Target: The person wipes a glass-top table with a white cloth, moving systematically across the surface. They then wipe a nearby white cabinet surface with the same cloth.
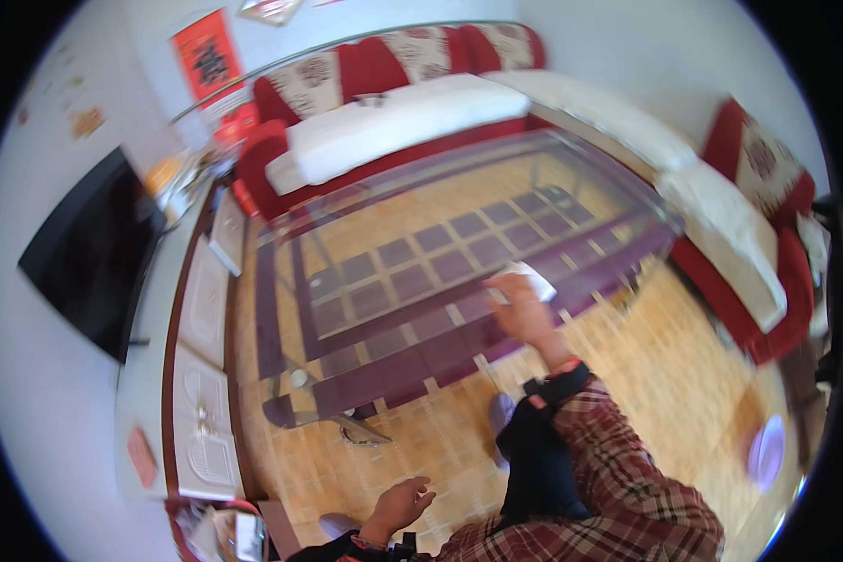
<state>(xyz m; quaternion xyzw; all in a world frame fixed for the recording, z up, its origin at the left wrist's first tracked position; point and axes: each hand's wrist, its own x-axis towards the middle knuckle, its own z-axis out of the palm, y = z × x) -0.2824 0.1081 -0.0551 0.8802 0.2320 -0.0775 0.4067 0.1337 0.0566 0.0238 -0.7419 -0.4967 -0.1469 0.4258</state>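
Observation:
My right hand (pixel 523 314) reaches out over the near edge of a glass table (pixel 384 379) with purple bands. A small white cloth or folded paper (pixel 536 281) shows beside and under its fingers, against the glass. Motion blurs this hand, so its exact grip is hard to make out. My left hand (pixel 399 508) hangs low, near my body and short of the table. Its fingers are loosely bent and apart, with nothing in them. Both wrists wear dark bands.
A red sofa with white covers (pixel 412 122) runs along the back and right. At left, a white cabinet (pixel 201 375) stands below a dark television (pixel 98 253). A bin of odds and ends (pixel 223 534) sits at lower left, a purple basin (pixel 766 453) at right.

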